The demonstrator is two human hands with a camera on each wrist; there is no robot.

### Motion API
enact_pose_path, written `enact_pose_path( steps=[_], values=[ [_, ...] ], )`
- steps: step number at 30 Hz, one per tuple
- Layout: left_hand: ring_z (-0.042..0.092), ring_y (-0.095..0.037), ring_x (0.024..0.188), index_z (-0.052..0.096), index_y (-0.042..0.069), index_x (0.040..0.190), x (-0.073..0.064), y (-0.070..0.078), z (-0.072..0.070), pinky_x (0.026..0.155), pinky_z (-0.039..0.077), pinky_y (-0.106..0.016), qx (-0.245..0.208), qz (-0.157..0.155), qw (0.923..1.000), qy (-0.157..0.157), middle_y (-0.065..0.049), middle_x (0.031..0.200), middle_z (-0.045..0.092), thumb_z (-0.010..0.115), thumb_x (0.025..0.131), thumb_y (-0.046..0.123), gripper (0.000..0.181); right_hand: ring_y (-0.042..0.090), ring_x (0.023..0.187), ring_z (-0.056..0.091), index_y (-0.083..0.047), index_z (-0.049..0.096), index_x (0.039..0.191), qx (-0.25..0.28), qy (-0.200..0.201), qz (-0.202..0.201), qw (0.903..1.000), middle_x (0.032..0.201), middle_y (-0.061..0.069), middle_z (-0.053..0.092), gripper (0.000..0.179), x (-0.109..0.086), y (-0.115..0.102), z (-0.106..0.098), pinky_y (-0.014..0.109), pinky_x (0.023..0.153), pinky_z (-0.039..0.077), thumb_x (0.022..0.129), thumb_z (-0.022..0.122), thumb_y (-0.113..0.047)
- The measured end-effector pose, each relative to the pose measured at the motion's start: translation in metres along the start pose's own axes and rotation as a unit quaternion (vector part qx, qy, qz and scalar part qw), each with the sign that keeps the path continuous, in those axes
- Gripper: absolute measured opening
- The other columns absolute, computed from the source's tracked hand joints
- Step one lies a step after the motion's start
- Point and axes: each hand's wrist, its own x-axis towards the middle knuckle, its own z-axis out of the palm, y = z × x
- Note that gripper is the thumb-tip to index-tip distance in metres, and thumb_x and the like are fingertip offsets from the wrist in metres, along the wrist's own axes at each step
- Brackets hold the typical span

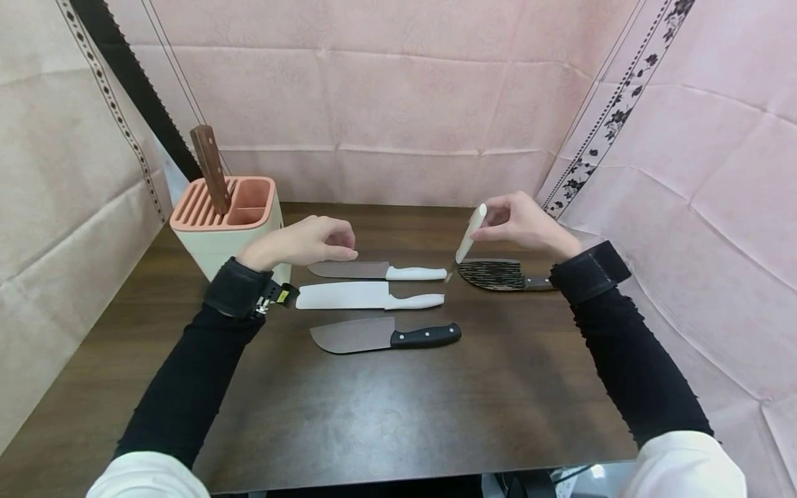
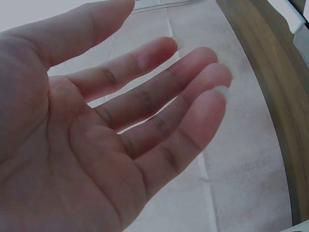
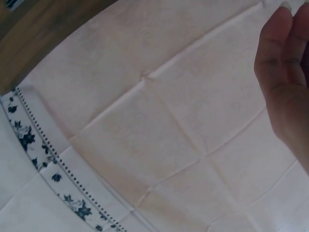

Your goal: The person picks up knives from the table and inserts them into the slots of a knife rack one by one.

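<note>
My right hand (image 1: 519, 221) pinches the white handle (image 1: 471, 233) of a tilted utensil; its lower end looks thin and metallic, too small to tell its kind. In the right wrist view only some fingers (image 3: 285, 58) show at the edge. Empty, the left hand (image 1: 305, 242) hovers over a knife with a white handle (image 1: 416, 274), its fingers relaxed, palm seen in the left wrist view. Nearer me lie an all-white knife (image 1: 342, 295) and a broad knife with a black handle (image 1: 426, 337). Below the right hand lies a knife with a dark striped blade (image 1: 492, 274).
A pale green knife block (image 1: 230, 241) with a pink slotted top (image 1: 252, 181) stands at the back left, a brown-handled knife (image 1: 210, 162) upright in it. Pinkish cloth (image 1: 398, 104) hangs around the brown table (image 1: 373, 415), whose front edge is near me.
</note>
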Motion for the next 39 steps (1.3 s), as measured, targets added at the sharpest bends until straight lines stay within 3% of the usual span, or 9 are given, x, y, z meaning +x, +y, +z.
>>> enact_pose_path(
  steps=[10, 18, 25, 29, 33, 37, 39],
  values=[
    [0.06, -0.022, 0.092, 0.063, 0.007, 0.106, 0.007, 0.005, 0.005, 0.084, 0.049, -0.039, 0.0, 0.008, 1.0, -0.006, -0.008, 0.1, 0.067, 0.062, 0.094, 0.024, 0.021, 0.013, 0.068, 0.064, -0.009, 0.069, 0.087, 0.009, 0.009, -0.02, 0.9997, 0.075, 0.005, 0.068, 0.017, 0.023, 0.022, 0.018, 0.023, 0.064, 0.046, 0.08, 0.079, -0.02],
    [0.06, -0.022, 0.092, 0.063, 0.007, 0.105, 0.008, 0.007, 0.007, 0.085, 0.049, -0.039, -0.001, 0.013, 0.9999, -0.006, -0.008, 0.099, 0.066, 0.062, 0.094, 0.024, 0.021, 0.012, 0.069, 0.065, -0.01, 0.07, 0.09, 0.029, 0.005, -0.035, 0.9989, 0.077, 0.007, 0.069, 0.015, 0.031, 0.014, 0.027, 0.024, 0.064, 0.047, 0.081, 0.078, -0.019],
    [0.06, -0.022, 0.092, 0.062, 0.008, 0.105, 0.01, 0.009, 0.01, 0.085, 0.049, -0.039, 0.005, 0.009, 0.9999, -0.009, -0.008, 0.1, 0.066, 0.062, 0.094, 0.026, 0.021, 0.009, 0.066, 0.063, -0.006, 0.069, 0.092, 0.042, 0.0, -0.044, 0.9981, 0.081, 0.019, 0.069, 0.016, 0.037, 0.003, 0.034, 0.021, 0.063, 0.047, 0.083, 0.076, -0.016],
    [0.059, -0.022, 0.092, 0.063, 0.009, 0.105, 0.012, 0.01, 0.01, 0.085, 0.049, -0.038, 0.008, 0.013, 0.9999, -0.007, -0.007, 0.099, 0.066, 0.062, 0.094, 0.026, 0.021, 0.008, 0.065, 0.062, -0.001, 0.068, 0.093, 0.045, -0.009, -0.046, 0.9979, 0.083, 0.025, 0.068, 0.015, 0.032, -0.015, 0.035, 0.021, 0.064, 0.047, 0.084, 0.074, -0.011],
    [0.059, -0.022, 0.093, 0.062, 0.009, 0.106, 0.013, 0.011, 0.012, 0.085, 0.05, -0.039, 0.004, 0.015, 0.9998, -0.009, -0.007, 0.1, 0.066, 0.062, 0.094, 0.026, 0.021, 0.007, 0.066, 0.062, 0.001, 0.067, 0.091, 0.041, -0.016, -0.053, 0.9976, 0.079, 0.02, 0.068, 0.014, 0.027, -0.032, 0.034, 0.022, 0.066, 0.047, 0.084, 0.073, -0.009],
    [0.06, -0.022, 0.093, 0.063, 0.009, 0.106, 0.015, 0.012, 0.014, 0.085, 0.05, -0.039, 0.002, 0.019, 0.9998, -0.01, -0.007, 0.1, 0.066, 0.061, 0.094, 0.027, 0.021, 0.009, 0.067, 0.063, 0.0, 0.067, 0.091, 0.041, -0.018, -0.054, 0.9976, 0.076, 0.012, 0.068, 0.014, 0.025, -0.036, 0.034, 0.023, 0.066, 0.048, 0.084, 0.073, -0.01],
    [0.06, -0.021, 0.093, 0.063, 0.009, 0.106, 0.017, 0.012, 0.015, 0.085, 0.049, -0.038, 0.002, 0.023, 0.9997, -0.008, -0.006, 0.1, 0.066, 0.061, 0.094, 0.027, 0.021, 0.01, 0.067, 0.063, -0.001, 0.068, 0.092, 0.045, -0.017, -0.052, 0.9975, 0.077, 0.014, 0.068, 0.013, 0.026, -0.037, 0.035, 0.023, 0.066, 0.048, 0.084, 0.073, -0.01]
  ],
)
